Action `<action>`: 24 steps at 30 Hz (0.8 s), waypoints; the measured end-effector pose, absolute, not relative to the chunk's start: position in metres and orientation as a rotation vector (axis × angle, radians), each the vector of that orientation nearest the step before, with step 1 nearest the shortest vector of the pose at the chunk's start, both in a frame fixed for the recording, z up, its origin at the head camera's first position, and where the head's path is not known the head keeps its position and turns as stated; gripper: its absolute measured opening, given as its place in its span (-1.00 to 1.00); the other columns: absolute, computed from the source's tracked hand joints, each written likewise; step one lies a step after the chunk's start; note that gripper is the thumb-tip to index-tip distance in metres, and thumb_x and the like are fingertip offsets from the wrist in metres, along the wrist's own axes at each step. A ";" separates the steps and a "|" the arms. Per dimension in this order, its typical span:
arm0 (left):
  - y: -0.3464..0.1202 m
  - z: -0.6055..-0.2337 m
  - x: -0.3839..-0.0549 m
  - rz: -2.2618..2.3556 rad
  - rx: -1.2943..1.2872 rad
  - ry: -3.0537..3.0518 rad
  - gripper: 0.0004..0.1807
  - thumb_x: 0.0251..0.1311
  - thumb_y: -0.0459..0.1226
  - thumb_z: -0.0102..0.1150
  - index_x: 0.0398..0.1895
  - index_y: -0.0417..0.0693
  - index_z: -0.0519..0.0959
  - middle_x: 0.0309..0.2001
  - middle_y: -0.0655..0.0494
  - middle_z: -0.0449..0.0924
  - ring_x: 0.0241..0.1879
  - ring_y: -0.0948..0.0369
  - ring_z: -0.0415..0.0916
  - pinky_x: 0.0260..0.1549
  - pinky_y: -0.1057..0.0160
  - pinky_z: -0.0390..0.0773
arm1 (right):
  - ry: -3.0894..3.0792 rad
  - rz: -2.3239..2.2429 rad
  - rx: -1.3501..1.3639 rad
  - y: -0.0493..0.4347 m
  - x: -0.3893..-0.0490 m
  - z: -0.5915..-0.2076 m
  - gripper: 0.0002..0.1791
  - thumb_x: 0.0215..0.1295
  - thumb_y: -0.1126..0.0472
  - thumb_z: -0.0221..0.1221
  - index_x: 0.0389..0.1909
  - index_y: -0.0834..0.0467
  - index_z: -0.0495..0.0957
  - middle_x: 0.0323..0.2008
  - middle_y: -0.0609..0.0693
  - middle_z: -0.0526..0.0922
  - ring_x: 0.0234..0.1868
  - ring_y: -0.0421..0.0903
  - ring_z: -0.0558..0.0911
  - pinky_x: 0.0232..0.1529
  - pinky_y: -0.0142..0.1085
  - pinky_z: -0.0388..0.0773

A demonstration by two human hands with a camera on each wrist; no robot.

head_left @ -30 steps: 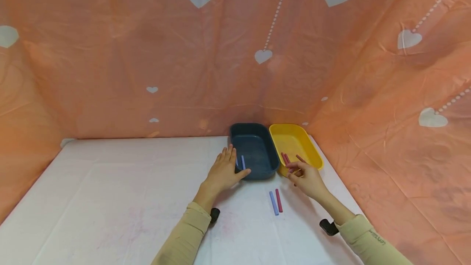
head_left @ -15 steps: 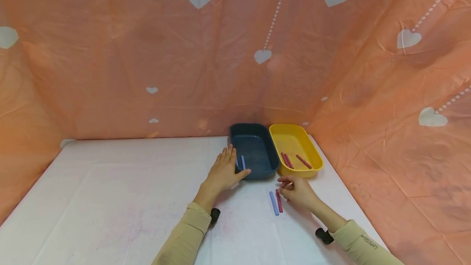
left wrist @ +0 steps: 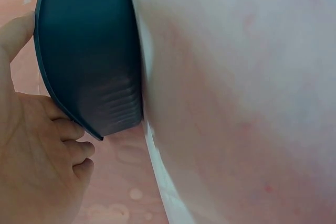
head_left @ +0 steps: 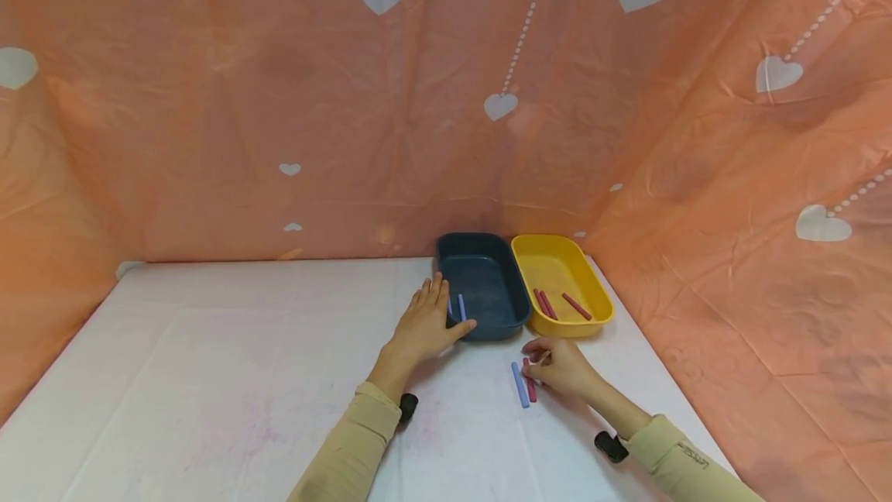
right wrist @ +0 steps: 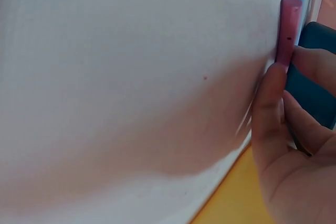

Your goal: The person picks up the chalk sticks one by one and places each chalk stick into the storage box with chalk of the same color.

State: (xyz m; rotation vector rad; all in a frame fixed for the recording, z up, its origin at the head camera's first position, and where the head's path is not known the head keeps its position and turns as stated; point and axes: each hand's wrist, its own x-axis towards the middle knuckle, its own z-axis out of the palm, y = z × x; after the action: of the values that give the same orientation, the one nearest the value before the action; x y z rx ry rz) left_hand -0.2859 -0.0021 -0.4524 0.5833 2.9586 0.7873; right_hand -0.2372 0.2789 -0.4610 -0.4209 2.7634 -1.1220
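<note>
My left hand (head_left: 421,331) lies spread against the near left corner of the dark blue tray (head_left: 488,273), its fingers along the outer side and the thumb at the front rim. In the left wrist view, the thumb and fingertips touch the tray's rim (left wrist: 43,72). Two blue chalk sticks (head_left: 461,307) show inside that tray, one partly behind the fingers. Just in front of the trays, my right hand (head_left: 564,369) pinches the far end of a dark red chalk stick (right wrist: 289,24) between thumb and finger. Beside it on the table lies a blue chalk stick (head_left: 519,386).
A yellow tray (head_left: 550,262) stands right beside the dark blue one and holds three red chalk sticks (head_left: 577,306). Both trays sit at the back of the white-covered table (head_left: 244,347). An orange curtain (head_left: 334,115) with white hearts hangs behind and on the sides.
My right hand has come from over the yellow tray down to the red chalk stick on the table and grips it. A third red stick now shows fully in the yellow tray. My left hand keeps still.
</note>
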 end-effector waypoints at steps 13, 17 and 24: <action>-0.002 -0.452 -0.286 0.786 0.587 2.968 0.11 0.41 0.29 0.07 0.64 -0.36 -0.02 0.68 -0.21 -0.21 0.65 -0.14 -0.21 0.59 -0.07 -0.09 | 2.743 -1.138 -0.446 0.279 -0.240 -0.467 -0.80 0.25 0.32 0.42 -0.14 0.30 0.71 -0.43 -0.08 0.62 -0.49 -0.18 0.54 -0.45 -0.44 0.53; -0.002 -0.451 -0.286 0.784 0.588 2.968 0.10 0.42 0.29 0.05 0.64 -0.35 -0.04 0.68 -0.19 -0.23 0.66 -0.12 -0.23 0.60 -0.06 -0.11 | 2.707 -1.196 -0.411 0.279 -0.239 -0.467 -0.79 0.25 0.35 0.40 -0.13 0.32 0.69 -0.43 -0.05 0.63 -0.49 -0.13 0.57 -0.44 -0.43 0.58; -0.001 -0.453 -0.287 0.783 0.589 2.968 0.11 0.42 0.30 0.05 0.64 -0.35 -0.04 0.68 -0.19 -0.23 0.66 -0.12 -0.23 0.60 -0.06 -0.11 | 2.668 -1.301 -0.367 0.278 -0.237 -0.466 -0.77 0.23 0.41 0.39 -0.12 0.38 0.66 -0.42 -0.01 0.64 -0.48 -0.09 0.64 -0.42 -0.40 0.66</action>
State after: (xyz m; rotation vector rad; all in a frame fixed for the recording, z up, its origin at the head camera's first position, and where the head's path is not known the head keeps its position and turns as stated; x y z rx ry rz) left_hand -0.2872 -0.0014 -0.4526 0.5894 2.9683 0.7832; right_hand -0.2367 0.2782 -0.4662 -0.3668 2.6680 -1.3013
